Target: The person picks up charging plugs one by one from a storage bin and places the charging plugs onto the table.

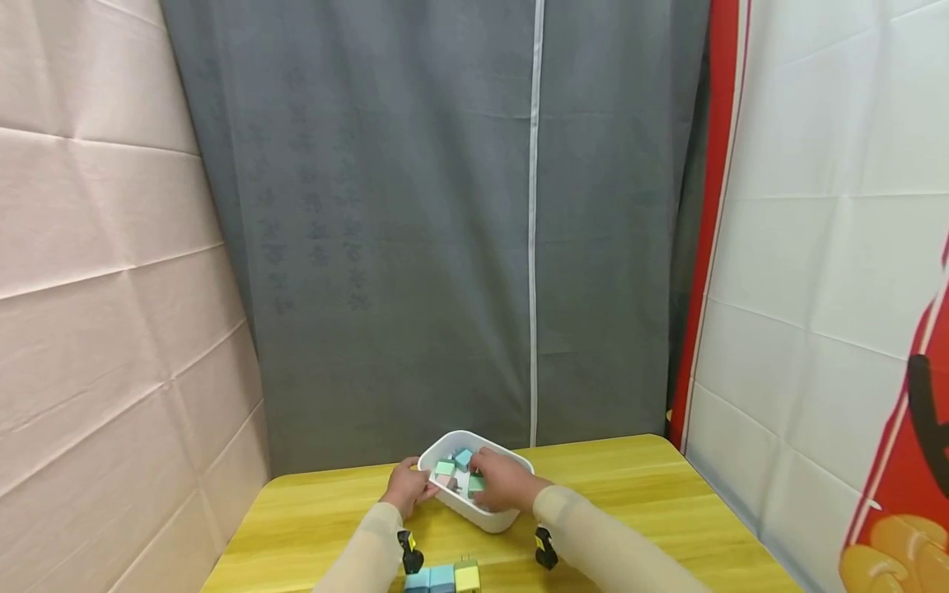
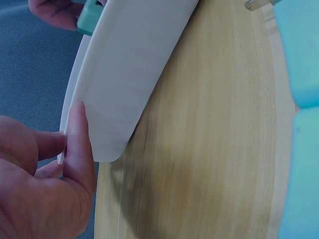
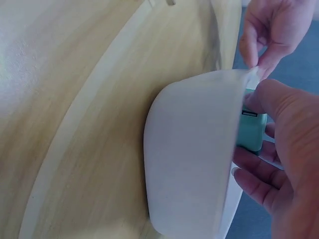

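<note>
A white plastic bin (image 1: 469,511) sits on the table, holding several small chargers, among them a light green charger (image 1: 445,468) and a blue charger (image 1: 463,459). My left hand (image 1: 405,487) pinches the bin's rim at its left end, thumb and fingers on either side of the wall. Over the bin's right part, my right hand (image 1: 504,480) grips a green USB charger (image 3: 251,130) whose dark port slot faces the right wrist camera. The bin's wall hides part of that charger in both wrist views.
Near the table's front edge stand blue chargers (image 1: 441,576) beside a yellow charger (image 1: 468,578) with metal prongs upward. The yellow wood-grain table (image 1: 615,494) ends at a grey curtain (image 1: 400,288). Pale cloth walls (image 1: 801,272) flank both sides.
</note>
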### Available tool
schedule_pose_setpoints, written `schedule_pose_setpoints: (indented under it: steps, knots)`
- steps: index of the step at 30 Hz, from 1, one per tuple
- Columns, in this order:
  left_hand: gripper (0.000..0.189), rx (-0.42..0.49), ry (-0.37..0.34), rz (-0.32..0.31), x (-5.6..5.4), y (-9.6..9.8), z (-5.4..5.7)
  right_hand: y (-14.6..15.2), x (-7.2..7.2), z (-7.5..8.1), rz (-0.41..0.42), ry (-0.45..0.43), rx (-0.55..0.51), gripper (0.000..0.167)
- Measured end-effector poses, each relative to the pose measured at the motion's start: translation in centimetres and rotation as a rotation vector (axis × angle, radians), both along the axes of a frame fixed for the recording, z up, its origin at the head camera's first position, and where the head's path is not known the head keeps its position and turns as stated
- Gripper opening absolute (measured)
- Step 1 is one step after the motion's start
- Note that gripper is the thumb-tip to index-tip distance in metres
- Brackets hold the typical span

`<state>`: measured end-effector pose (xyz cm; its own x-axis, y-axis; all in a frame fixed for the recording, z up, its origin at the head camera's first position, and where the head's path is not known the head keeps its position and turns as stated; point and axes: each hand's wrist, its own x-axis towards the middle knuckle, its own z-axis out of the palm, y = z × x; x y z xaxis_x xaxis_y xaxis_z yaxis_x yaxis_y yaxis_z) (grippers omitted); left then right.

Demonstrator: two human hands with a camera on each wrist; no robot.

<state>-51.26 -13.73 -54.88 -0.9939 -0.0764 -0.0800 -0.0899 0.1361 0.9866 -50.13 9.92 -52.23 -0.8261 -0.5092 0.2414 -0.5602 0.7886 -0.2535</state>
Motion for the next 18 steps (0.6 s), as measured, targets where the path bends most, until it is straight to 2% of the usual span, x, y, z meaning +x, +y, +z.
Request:
schedule_pose_setpoints:
  steps: [11,18]
  knots:
    - [0.054,-0.001,0.001,0.025,-0.4,0.0,-0.2,1.1,2.5,1.4,0.089,0.031,-0.013,0.040]
    - [0.052,-0.014,0.004,0.013,-0.2,0.0,-0.2,1.6,4.8,1.5,0.133,-0.053,-0.051,0.037]
